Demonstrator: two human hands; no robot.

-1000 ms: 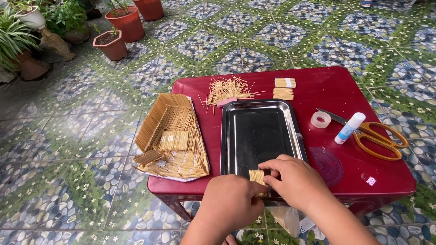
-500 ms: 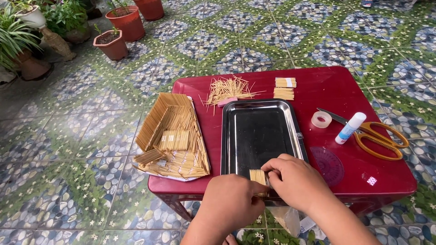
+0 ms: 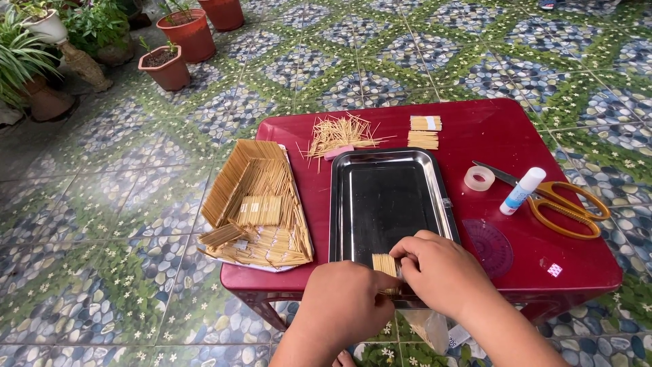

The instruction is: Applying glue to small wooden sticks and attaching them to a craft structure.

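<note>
Pale wood slivers, glued side by side into a small flat panel (image 3: 385, 264), are what we are holding at the near rim of the steel tray (image 3: 388, 197) on the red counter (image 3: 475, 136). Our left hand (image 3: 343, 306) and right hand (image 3: 441, 272) are both closing around the panel, fingertips pinching its edges; most of it is hidden under them. We are judging it very light, stiff along the sticks but brittle across the glue lines, so gripping opposite edges gently seems wisest. Loose sticks (image 3: 339, 134), a larger stick structure (image 3: 255, 204), tape roll (image 3: 479, 178), glue stick (image 3: 521, 191) and scissors (image 3: 564, 207) are lying nearby.
</note>
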